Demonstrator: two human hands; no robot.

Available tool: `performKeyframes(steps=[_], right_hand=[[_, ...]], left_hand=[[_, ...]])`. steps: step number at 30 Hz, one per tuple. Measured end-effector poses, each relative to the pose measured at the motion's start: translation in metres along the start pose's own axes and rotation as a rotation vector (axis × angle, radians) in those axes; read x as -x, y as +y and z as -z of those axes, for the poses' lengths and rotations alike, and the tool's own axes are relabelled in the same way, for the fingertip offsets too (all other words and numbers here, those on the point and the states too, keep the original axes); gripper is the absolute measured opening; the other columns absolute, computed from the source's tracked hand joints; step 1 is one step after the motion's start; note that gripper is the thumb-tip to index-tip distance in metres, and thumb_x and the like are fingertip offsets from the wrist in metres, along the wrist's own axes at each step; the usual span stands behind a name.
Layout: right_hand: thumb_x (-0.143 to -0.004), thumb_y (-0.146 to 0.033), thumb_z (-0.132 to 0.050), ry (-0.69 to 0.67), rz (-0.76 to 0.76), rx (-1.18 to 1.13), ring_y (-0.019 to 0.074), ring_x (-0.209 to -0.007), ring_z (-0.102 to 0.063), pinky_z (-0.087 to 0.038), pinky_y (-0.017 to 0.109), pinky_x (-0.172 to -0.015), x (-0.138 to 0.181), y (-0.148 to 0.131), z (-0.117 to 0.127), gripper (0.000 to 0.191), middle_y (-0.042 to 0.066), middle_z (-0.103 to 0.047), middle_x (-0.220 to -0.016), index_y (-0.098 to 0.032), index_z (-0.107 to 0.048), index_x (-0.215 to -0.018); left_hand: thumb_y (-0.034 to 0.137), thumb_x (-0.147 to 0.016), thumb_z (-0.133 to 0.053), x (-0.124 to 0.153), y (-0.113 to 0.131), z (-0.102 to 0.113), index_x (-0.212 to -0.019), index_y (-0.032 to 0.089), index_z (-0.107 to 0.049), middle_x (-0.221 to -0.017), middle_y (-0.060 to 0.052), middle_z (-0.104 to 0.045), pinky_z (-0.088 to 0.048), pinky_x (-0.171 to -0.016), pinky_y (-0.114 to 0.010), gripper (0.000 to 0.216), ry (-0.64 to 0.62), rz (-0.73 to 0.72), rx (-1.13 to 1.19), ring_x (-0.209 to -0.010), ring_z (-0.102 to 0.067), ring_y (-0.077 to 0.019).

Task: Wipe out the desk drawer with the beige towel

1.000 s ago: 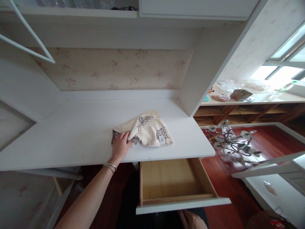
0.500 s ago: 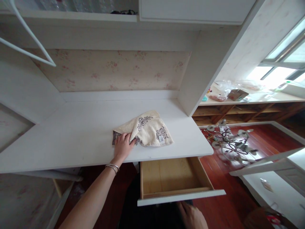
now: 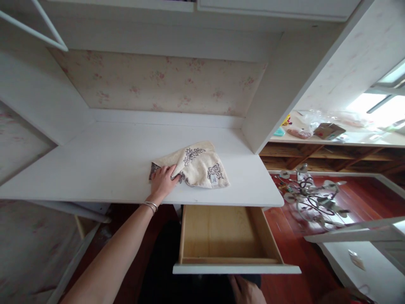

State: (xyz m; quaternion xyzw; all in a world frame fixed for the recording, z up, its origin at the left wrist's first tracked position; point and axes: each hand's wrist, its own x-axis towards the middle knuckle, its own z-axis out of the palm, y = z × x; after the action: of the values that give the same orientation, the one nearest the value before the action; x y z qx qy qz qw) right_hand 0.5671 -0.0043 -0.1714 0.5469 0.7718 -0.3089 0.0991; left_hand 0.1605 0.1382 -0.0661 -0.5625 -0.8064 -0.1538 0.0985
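Observation:
A cream cloth (image 3: 202, 164) with dark floral patterns and a small white tag lies crumpled on the white desktop (image 3: 104, 164). My left hand (image 3: 163, 180), a bracelet at its wrist, rests on the cloth's left part with the fingers and thumb closed on the fabric. Below the desktop, a wooden drawer (image 3: 221, 230) with a white front is pulled out; nothing is seen inside it. My right hand (image 3: 248, 291) is low in the picture, just beneath the drawer front. Its fingers are partly hidden, so their grip does not show.
White side panels (image 3: 281, 80) and an upper cabinet (image 3: 278, 8) frame the desk. A white cable (image 3: 34, 31) hangs at upper left. On the right, a metal chandelier (image 3: 316, 196) lies on the red floor, before a low shelf (image 3: 303, 156) bearing a cardboard box (image 3: 329, 131) and plastic bags.
The camera view has tilted down and shifted a little. My left hand stays on the cloth, which looks almost the same. My right hand sits slightly lower and further left in the picture.

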Motion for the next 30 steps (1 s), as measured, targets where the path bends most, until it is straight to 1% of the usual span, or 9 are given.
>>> performKeyframes(steps=[3, 6, 8, 11, 14, 17, 21, 27, 30], right_hand=[[-0.099, -0.029, -0.026, -0.007, 0.031, 0.008, 0.022, -0.088, -0.071, -0.044, 0.024, -0.063, -0.001, -0.002, 0.004, 0.044, 0.005, -0.074, -0.096, -0.029, -0.07, -0.102], [-0.099, -0.03, -0.025, 0.003, 0.031, 0.0, 0.0224, -0.088, -0.07, -0.044, 0.024, -0.064, -0.001, -0.003, 0.003, 0.045, 0.005, -0.074, -0.096, -0.029, -0.07, -0.102], [-0.099, -0.032, -0.025, 0.018, -0.006, -0.026, 0.0223, -0.088, -0.07, -0.044, 0.024, -0.064, -0.002, -0.003, 0.0, 0.045, 0.005, -0.074, -0.095, -0.028, -0.069, -0.099], [-0.099, -0.033, -0.025, 0.029, -0.036, -0.068, 0.0215, -0.088, -0.07, -0.045, 0.023, -0.066, -0.004, -0.003, -0.001, 0.044, 0.006, -0.074, -0.094, -0.026, -0.069, -0.096], [-0.098, -0.034, -0.028, 0.026, 0.004, -0.138, 0.0203, -0.091, -0.069, -0.045, 0.022, -0.071, -0.006, -0.002, 0.002, 0.042, 0.007, -0.074, -0.097, -0.024, -0.069, -0.098], [-0.097, -0.037, -0.03, 0.029, 0.04, -0.22, 0.0201, -0.097, -0.067, -0.044, 0.022, -0.078, -0.007, -0.001, 0.007, 0.042, 0.007, -0.073, -0.103, -0.024, -0.07, -0.099], [-0.098, -0.039, -0.028, 0.018, -0.033, -0.267, 0.023, -0.097, -0.067, -0.044, 0.025, -0.078, -0.008, -0.006, 0.012, 0.047, 0.01, -0.073, -0.098, -0.02, -0.071, -0.09], [-0.096, -0.037, -0.033, -0.043, -0.174, -0.236, 0.0253, -0.098, -0.067, -0.044, 0.027, -0.076, -0.017, -0.018, 0.022, 0.045, 0.011, -0.074, -0.098, -0.018, -0.072, -0.087], [-0.096, -0.032, -0.032, -0.059, -0.159, -0.198, 0.0248, -0.098, -0.067, -0.044, 0.028, -0.078, -0.02, -0.023, 0.03, 0.042, 0.012, -0.074, -0.099, -0.018, -0.072, -0.089]], left_hand=[[0.052, -0.085, -0.055, -0.01, 0.005, 0.001, -0.118, 0.033, -0.063, -0.108, -0.007, -0.062, -0.039, -0.085, -0.042, 0.039, -0.044, 0.03, 0.002, -0.102, -0.052, -0.0311], [0.048, -0.087, -0.053, -0.015, 0.011, 0.0, -0.111, 0.03, -0.068, -0.106, -0.009, -0.061, -0.04, -0.084, -0.042, 0.034, -0.058, 0.074, 0.008, -0.101, -0.052, -0.031], [0.046, -0.087, -0.052, -0.013, 0.014, -0.001, -0.113, 0.029, -0.068, -0.107, -0.01, -0.06, -0.04, -0.084, -0.042, 0.034, -0.034, 0.077, -0.004, -0.101, -0.052, -0.0305], [0.044, -0.089, -0.05, -0.003, 0.012, -0.002, -0.116, 0.03, -0.066, -0.111, -0.009, -0.059, -0.04, -0.084, -0.041, 0.034, -0.005, 0.035, -0.029, -0.1, -0.052, -0.0292], [0.038, -0.09, -0.05, 0.007, 0.006, -0.002, -0.119, 0.031, -0.064, -0.115, -0.009, -0.057, -0.041, -0.085, -0.04, 0.034, -0.011, -0.02, -0.045, -0.1, -0.052, -0.0277], [0.034, -0.089, -0.05, 0.01, 0.002, -0.003, -0.12, 0.03, -0.063, -0.117, -0.008, -0.057, -0.042, -0.085, -0.04, 0.034, -0.004, -0.033, -0.067, -0.102, -0.052, -0.0283], [0.036, -0.091, -0.047, 0.006, 0.003, -0.006, -0.119, 0.029, -0.064, -0.12, -0.009, -0.056, -0.041, -0.083, -0.043, 0.034, -0.013, -0.033, -0.094, -0.103, -0.051, -0.0306], [0.038, -0.091, -0.045, -0.003, 0.005, -0.006, -0.121, 0.03, -0.063, -0.119, -0.01, -0.055, -0.041, -0.079, -0.046, 0.035, -0.06, -0.019, -0.123, -0.103, -0.049, -0.0337], [0.041, -0.092, -0.045, -0.004, 0.005, -0.005, -0.121, 0.029, -0.062, -0.12, -0.011, -0.054, -0.041, -0.08, -0.047, 0.036, -0.075, -0.02, -0.131, -0.104, -0.048, -0.0346]])
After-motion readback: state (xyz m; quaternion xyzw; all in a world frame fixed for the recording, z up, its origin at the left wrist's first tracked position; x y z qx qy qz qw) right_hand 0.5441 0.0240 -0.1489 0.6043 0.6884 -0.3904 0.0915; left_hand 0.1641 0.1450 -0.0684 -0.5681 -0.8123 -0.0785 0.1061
